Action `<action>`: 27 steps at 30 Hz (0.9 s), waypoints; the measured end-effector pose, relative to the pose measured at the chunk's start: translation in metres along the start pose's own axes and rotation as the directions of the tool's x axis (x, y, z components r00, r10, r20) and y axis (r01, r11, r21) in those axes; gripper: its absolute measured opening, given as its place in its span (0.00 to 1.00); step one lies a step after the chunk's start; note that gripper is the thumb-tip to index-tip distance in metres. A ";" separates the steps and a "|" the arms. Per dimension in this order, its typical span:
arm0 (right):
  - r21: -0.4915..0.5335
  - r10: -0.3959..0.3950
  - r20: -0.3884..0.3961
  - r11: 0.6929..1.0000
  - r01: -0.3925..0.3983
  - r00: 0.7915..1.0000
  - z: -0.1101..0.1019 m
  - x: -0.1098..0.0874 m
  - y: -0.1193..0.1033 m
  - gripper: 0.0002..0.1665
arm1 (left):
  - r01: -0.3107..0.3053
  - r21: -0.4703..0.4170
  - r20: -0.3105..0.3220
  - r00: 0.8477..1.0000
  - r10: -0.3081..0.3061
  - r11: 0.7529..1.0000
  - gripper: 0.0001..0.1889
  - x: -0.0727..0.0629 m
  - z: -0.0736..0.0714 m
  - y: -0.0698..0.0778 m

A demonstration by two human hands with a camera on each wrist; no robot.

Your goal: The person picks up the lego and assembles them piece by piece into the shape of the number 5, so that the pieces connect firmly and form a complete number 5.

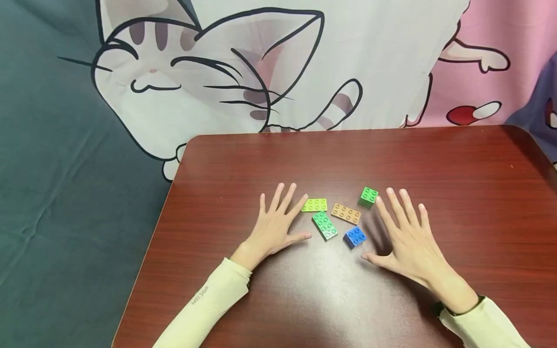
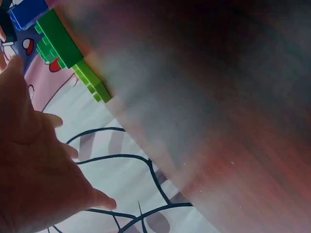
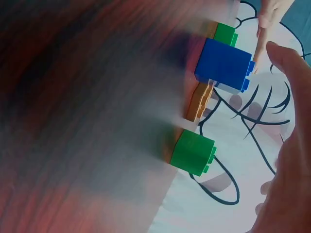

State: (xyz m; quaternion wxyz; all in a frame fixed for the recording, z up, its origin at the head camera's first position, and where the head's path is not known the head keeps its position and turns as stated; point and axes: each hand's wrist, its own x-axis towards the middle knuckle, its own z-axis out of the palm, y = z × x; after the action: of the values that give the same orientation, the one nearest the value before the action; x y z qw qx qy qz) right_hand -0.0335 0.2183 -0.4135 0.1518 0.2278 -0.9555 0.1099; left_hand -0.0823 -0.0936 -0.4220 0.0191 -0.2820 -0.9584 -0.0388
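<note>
My left hand (image 1: 274, 227) is spread with straight fingers, its index fingertip at the edge of a lime-green toy brick (image 1: 314, 205); whether they touch I cannot tell. A longer green brick (image 1: 324, 225) lies just right of its thumb. Also spread, my right hand (image 1: 411, 246) holds nothing. Its index fingertip is close to a small green brick (image 1: 368, 197), its thumb near a blue brick (image 1: 355, 237). Between the hands sits a tan brick (image 1: 345, 213). In the right wrist view the blue brick (image 3: 224, 65) partly hides the long green brick (image 3: 225, 35).
The bricks lie on a reddish-brown wooden table (image 1: 196, 193) with rounded far corners. Behind it hangs a curtain (image 1: 383, 58) printed with a cartoon cat, pink at the right. Grey-green cloth (image 1: 52, 217) covers the left side.
</note>
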 end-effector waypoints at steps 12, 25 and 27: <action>0.199 0.008 -0.083 0.980 0.009 0.997 0.002 0.001 -0.011 0.64 | 0.010 -0.057 0.053 0.999 -0.007 0.998 0.34 0.009 -0.003 -0.001; 0.172 0.059 0.157 0.981 -0.086 0.986 0.004 0.001 -0.027 0.38 | 0.077 -0.117 0.148 0.987 -0.059 0.990 0.32 0.021 -0.002 -0.005; 0.174 0.073 0.175 0.979 -0.103 0.982 0.005 0.002 -0.029 0.35 | 0.060 -0.135 0.130 0.991 -0.042 0.989 0.29 0.024 0.000 -0.007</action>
State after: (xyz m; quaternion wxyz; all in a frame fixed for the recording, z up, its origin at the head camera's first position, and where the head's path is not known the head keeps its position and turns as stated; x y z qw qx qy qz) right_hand -0.0230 0.1902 -0.4133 0.0443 0.2065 -0.9599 0.1842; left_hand -0.1064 -0.0869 -0.4212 -0.0625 -0.2600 -0.9596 -0.0880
